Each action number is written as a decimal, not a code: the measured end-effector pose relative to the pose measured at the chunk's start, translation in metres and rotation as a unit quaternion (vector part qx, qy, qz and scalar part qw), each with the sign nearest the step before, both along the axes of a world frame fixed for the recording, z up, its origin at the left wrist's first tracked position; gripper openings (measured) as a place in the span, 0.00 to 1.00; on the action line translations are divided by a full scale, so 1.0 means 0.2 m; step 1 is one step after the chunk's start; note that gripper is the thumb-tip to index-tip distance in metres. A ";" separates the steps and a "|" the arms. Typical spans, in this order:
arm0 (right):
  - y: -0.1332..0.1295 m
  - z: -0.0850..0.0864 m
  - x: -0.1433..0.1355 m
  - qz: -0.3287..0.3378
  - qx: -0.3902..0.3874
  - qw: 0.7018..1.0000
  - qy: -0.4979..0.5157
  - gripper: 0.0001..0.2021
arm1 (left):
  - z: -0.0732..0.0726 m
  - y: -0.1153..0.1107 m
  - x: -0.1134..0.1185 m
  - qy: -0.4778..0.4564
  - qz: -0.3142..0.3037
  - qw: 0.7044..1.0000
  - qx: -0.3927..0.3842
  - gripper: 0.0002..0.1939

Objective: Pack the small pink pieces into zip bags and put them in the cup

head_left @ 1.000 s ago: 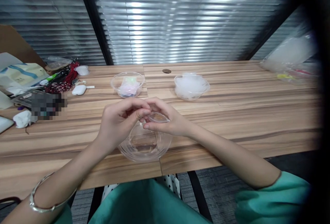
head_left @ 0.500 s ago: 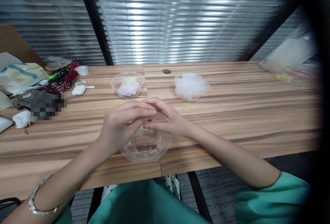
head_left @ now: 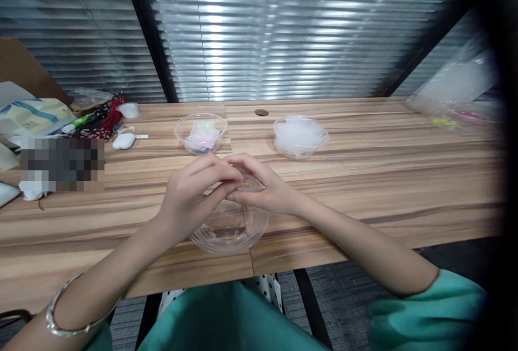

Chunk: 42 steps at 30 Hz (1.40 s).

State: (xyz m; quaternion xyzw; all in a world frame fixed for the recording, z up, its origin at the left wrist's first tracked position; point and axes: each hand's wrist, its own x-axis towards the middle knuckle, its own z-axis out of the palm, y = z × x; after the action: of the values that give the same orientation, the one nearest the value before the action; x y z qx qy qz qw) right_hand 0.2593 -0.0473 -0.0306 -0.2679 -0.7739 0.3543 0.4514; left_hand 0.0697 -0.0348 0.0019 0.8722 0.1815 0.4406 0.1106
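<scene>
My left hand (head_left: pixel 190 197) and my right hand (head_left: pixel 265 189) meet over an empty clear plastic bowl (head_left: pixel 230 229) near the table's front edge. Between their fingertips they pinch a small clear plastic bag (head_left: pixel 250 184) with something brownish inside. Farther back stand a clear bowl (head_left: pixel 200 132) with small pastel packets and another clear bowl (head_left: pixel 300 136) heaped with clear bags.
The wooden table (head_left: pixel 384 178) runs across the view. At the left lie a white earbud case (head_left: pixel 123 141), red cords (head_left: pixel 103 119), papers and a white wad. A plastic bag (head_left: pixel 457 92) sits at the far right. Window blinds stand behind.
My fingers have closed in tighter over the small bag, hiding more of it. The hands stay above the empty bowl.
</scene>
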 end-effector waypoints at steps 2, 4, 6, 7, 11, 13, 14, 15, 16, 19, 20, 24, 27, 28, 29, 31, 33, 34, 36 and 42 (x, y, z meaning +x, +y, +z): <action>0.00 0.00 0.00 0.001 0.004 1.000 -0.005 0.23 | 0.00 0.00 0.00 -0.004 -0.002 1.000 -0.006 0.05; 0.00 0.00 0.01 0.007 0.012 1.000 -0.006 0.23 | -0.01 -0.01 0.00 -0.007 -0.001 1.000 0.006 0.05; 0.00 0.01 0.01 0.008 0.021 1.000 -0.007 0.21 | -0.01 -0.01 0.00 -0.004 0.006 0.999 0.031 0.05; 0.00 0.02 0.01 0.006 0.024 1.000 -0.008 0.21 | -0.01 -0.01 0.00 0.000 0.011 0.999 0.045 0.06; 0.00 0.02 0.01 -0.003 0.026 1.000 -0.008 0.21 | -0.01 -0.01 0.00 0.013 0.010 0.997 0.074 0.09; 0.00 0.01 0.00 0.002 0.017 1.000 0.012 0.20 | -0.01 -0.02 0.00 0.005 0.009 0.998 0.069 0.11; 0.00 0.01 0.00 0.007 0.003 1.000 0.024 0.20 | 0.00 -0.02 0.00 -0.001 0.012 0.998 0.061 0.11; -0.01 0.00 0.00 0.011 -0.017 0.999 0.035 0.19 | 0.00 -0.02 0.00 -0.007 0.020 0.998 0.052 0.12; -0.01 0.00 -0.01 0.012 -0.040 0.998 0.042 0.18 | 0.00 -0.02 -0.01 -0.009 0.029 0.999 0.044 0.13; -0.02 -0.01 -0.02 -0.011 -0.072 0.997 0.033 0.17 | 0.00 -0.02 -0.02 0.029 0.063 0.997 0.030 0.14; -0.03 0.00 -0.02 -0.024 -0.064 0.997 0.025 0.16 | -0.01 -0.02 -0.02 0.068 0.076 0.995 0.024 0.13; -0.05 0.01 -0.03 -0.071 -0.037 0.997 -0.004 0.14 | 0.01 -0.02 0.01 0.312 0.154 0.937 -0.034 0.13; -0.06 0.02 -0.03 -0.105 -0.020 0.994 -0.036 0.12 | 0.05 -0.04 0.04 0.488 0.174 0.853 -0.062 0.14; -0.06 0.02 -0.03 -0.111 -0.009 0.993 -0.048 0.11 | 0.06 -0.04 0.04 0.528 0.158 0.832 -0.060 0.14; -0.07 0.02 -0.03 -0.113 0.001 0.992 -0.062 0.11 | 0.06 -0.05 0.04 0.558 0.137 0.816 -0.055 0.15; -0.07 0.02 -0.03 -0.110 0.018 0.990 -0.089 0.12 | 0.07 -0.05 0.03 0.588 0.094 0.802 -0.044 0.15; -0.08 0.02 -0.02 -0.106 0.025 0.987 -0.115 0.12 | 0.06 -0.04 0.01 0.577 0.054 0.813 -0.053 0.14; -0.08 0.02 -0.02 -0.105 0.025 0.986 -0.125 0.13 | 0.05 -0.04 0.00 0.558 0.035 0.827 -0.065 0.13; -0.08 0.01 -0.02 -0.104 0.027 0.986 -0.131 0.12 | 0.04 -0.03 -0.03 0.506 -0.008 0.857 -0.101 0.11; -0.09 0.01 -0.02 -0.103 0.042 0.986 -0.125 0.12 | 0.06 -0.02 -0.06 0.432 -0.127 0.876 -0.173 0.10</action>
State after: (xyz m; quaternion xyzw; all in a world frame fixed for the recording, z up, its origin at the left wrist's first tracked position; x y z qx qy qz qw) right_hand 0.2543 -0.0644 -0.0287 -0.3687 -0.8067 0.2370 0.3963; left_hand 0.0571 -0.0396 0.0129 0.9583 0.1719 -0.0363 0.2254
